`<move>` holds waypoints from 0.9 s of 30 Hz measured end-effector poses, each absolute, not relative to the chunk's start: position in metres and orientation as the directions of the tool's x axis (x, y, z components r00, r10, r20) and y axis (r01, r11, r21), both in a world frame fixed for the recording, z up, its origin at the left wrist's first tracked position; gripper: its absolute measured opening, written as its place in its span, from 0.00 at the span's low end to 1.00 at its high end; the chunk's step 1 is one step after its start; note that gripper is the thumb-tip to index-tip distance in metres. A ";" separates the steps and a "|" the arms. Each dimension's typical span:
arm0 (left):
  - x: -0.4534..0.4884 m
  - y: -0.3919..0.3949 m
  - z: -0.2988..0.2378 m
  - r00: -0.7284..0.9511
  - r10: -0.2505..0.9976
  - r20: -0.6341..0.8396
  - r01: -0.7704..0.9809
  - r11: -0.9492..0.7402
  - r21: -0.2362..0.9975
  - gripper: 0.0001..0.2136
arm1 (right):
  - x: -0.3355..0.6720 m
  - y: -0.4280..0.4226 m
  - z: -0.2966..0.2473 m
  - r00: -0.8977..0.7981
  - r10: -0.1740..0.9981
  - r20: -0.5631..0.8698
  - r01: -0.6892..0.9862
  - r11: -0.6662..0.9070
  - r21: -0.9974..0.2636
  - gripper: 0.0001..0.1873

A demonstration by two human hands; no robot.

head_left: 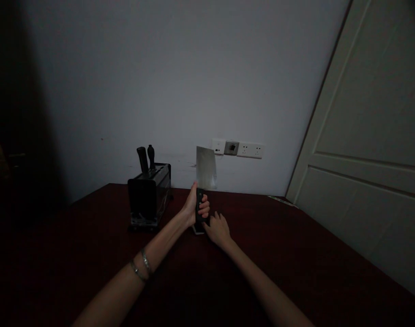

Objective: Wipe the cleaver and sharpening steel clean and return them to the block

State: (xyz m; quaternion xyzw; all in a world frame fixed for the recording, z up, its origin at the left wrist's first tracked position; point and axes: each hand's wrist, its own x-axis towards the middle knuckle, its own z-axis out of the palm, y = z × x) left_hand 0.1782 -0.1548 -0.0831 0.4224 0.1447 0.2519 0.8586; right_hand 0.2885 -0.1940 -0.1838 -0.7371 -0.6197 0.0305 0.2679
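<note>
**Over the dark red table (262, 236), a cleaver upright in the left fist**

From my distant seat, I see the cleaver (206, 168) raised above the tabletop, its broad blade pointing up in front of the wall (159, 81). The left hand (191, 205) is clenched around its black handle (199, 202), thumb laid along one side, fingers curled round the other. The right hand (218, 228) sits low, just beside the handle's bottom end, near a small dark object with a pale edge (198, 233). I cannot tell whether it grips that object, touches the handle or merely rests there.

The blade juts out on the same side as those curled left fingers, so I judge its cutting edge faces that way. My main worry is the grip: were the fingers to creep up, they could meet the blade's heel. Should the wrist tip over or the handle slip, the blade could drop toward the right hand. Dim light would make either error harder for me to catch.

The wall sockets (250, 150) appear behind the blade; I can't judge the gap, but a careless push forward might scrape them. A wide leftward swing could knock the knife block (142, 200), where two black handles (142, 160) stand.
</note>
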 end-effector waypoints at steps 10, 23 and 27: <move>0.164 -0.139 -0.092 0.920 0.391 -0.001 -0.290 0.682 0.671 0.31 | 0.293 -0.177 -0.195 0.350 0.878 0.326 0.595 0.060 -0.801 0.11; 0.175 -0.142 -0.112 0.965 0.261 0.032 -0.210 0.691 0.691 0.32 | 0.394 -0.190 -0.106 0.685 0.650 0.329 0.204 0.263 -0.943 0.21; 0.179 -0.148 -0.117 0.974 0.228 0.018 -0.171 0.672 0.720 0.32 | 0.405 -0.182 -0.045 0.669 0.531 0.520 0.374 0.364 -0.853 0.23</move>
